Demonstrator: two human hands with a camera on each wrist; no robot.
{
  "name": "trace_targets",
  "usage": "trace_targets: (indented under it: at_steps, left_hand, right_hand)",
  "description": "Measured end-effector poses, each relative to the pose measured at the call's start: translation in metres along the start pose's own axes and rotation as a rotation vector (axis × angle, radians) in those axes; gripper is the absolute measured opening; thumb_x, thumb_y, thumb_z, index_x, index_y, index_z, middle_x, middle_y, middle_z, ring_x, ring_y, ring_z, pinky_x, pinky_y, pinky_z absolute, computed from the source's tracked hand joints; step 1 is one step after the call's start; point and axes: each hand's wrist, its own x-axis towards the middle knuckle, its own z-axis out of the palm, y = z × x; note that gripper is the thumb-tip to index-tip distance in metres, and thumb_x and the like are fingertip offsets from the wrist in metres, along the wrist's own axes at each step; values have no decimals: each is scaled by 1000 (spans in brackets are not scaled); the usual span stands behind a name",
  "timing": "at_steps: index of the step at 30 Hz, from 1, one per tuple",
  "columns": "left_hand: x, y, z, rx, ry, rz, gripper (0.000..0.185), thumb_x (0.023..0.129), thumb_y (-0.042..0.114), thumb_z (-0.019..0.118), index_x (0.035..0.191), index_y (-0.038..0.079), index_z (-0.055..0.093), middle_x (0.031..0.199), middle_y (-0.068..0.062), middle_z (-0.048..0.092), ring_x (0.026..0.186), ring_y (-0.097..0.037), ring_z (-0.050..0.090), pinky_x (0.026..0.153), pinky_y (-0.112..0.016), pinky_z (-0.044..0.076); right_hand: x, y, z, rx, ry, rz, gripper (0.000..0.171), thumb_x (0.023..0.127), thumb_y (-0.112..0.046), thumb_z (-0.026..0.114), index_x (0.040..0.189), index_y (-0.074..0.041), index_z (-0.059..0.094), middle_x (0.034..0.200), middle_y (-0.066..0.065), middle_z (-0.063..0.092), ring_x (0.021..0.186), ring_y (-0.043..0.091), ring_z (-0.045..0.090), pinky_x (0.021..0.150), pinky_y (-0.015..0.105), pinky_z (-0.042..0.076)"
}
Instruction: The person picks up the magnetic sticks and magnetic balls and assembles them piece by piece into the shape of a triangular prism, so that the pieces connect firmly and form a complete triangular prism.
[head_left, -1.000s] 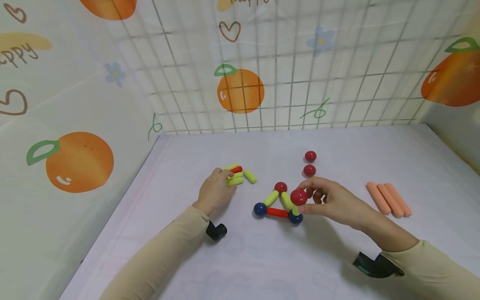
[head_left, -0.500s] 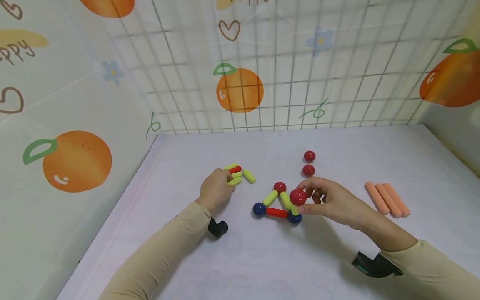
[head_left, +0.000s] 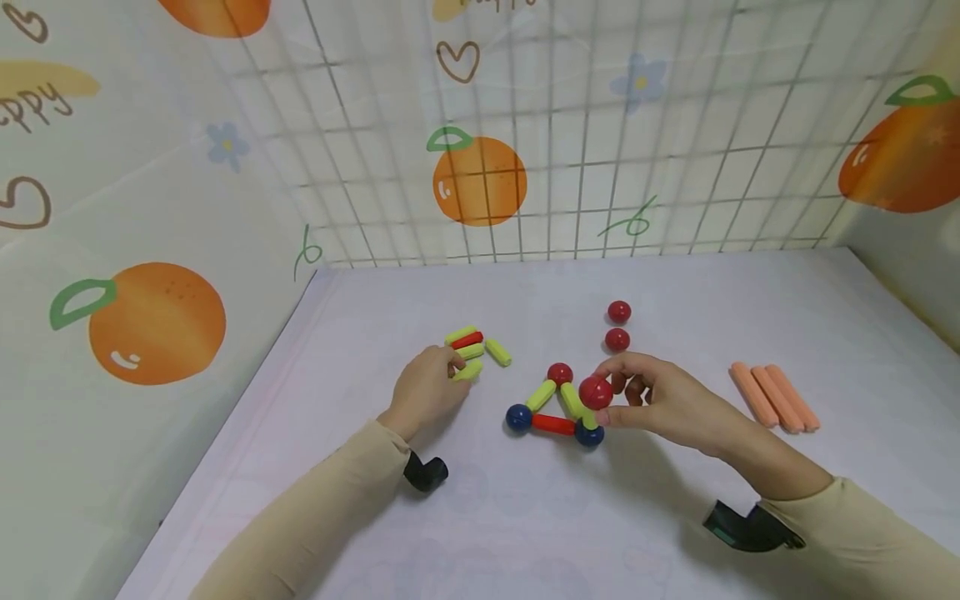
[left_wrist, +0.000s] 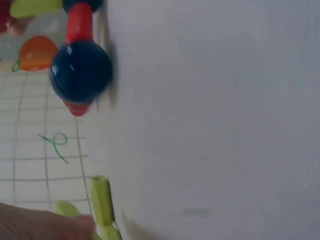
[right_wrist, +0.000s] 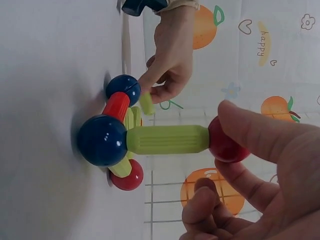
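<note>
A flat triangle of magnetic pieces lies on the white table (head_left: 525,517): two blue balls (head_left: 518,417) (head_left: 588,434), a red stick (head_left: 553,425), a red ball (head_left: 559,373) and yellow-green sticks (head_left: 542,395). From the right blue ball (right_wrist: 102,140) a yellow-green stick (right_wrist: 167,140) rises to a red ball (head_left: 596,392) (right_wrist: 225,145). My right hand (head_left: 609,392) pinches that ball. My left hand (head_left: 459,368) pinches a yellow-green stick (head_left: 467,371) (right_wrist: 146,104) just in front of a small pile of sticks (head_left: 468,340). The left wrist view shows a blue ball (left_wrist: 80,72) and a loose stick (left_wrist: 101,200).
Two loose red balls (head_left: 618,312) (head_left: 617,339) lie behind the triangle. Three orange sticks (head_left: 772,396) lie side by side at the right. A wire grid wall (head_left: 570,150) closes the back; patterned walls stand left and right.
My left hand has drawn back a little from the pile, bringing one yellow-green stick with it. The right hand and its red ball have barely moved.
</note>
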Motion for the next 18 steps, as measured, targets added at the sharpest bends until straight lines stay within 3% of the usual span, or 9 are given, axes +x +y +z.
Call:
trace_targets:
  at_steps: [4, 9, 14, 18]
  left_hand:
    - [-13, 11, -2, -170, 31, 117, 20, 79, 24, 72, 96, 14, 65, 86, 2, 62, 69, -14, 50, 64, -26, 40]
    - [-28, 32, -3, -344, -20, 229, 18, 79, 23, 73, 93, 17, 63, 89, 5, 66, 64, -11, 47, 59, -22, 38]
    - [-35, 40, 1, -417, -58, 296, 20, 79, 22, 73, 95, 16, 62, 89, 6, 66, 57, -9, 43, 52, -20, 34]
    - [-38, 39, 5, -426, -89, 311, 20, 79, 21, 73, 95, 17, 62, 90, 5, 66, 55, -8, 42, 51, -19, 33]
  right_hand:
    - [0, 0, -1, -11, 11, 10, 46, 74, -36, 77, 112, -18, 59, 94, 11, 53, 80, 21, 48, 58, 26, 42]
    - [1, 1, -2, -19, 28, 17, 47, 75, -36, 76, 114, -17, 58, 95, 8, 53, 81, 21, 49, 59, 26, 43]
    - [2, 3, -1, -26, 38, 16, 47, 75, -37, 76, 113, -17, 58, 97, 10, 54, 80, 21, 49, 60, 26, 43]
    - [2, 3, 1, -20, 34, 24, 46, 75, -36, 76, 113, -17, 58, 98, 11, 53, 81, 21, 49, 59, 26, 43]
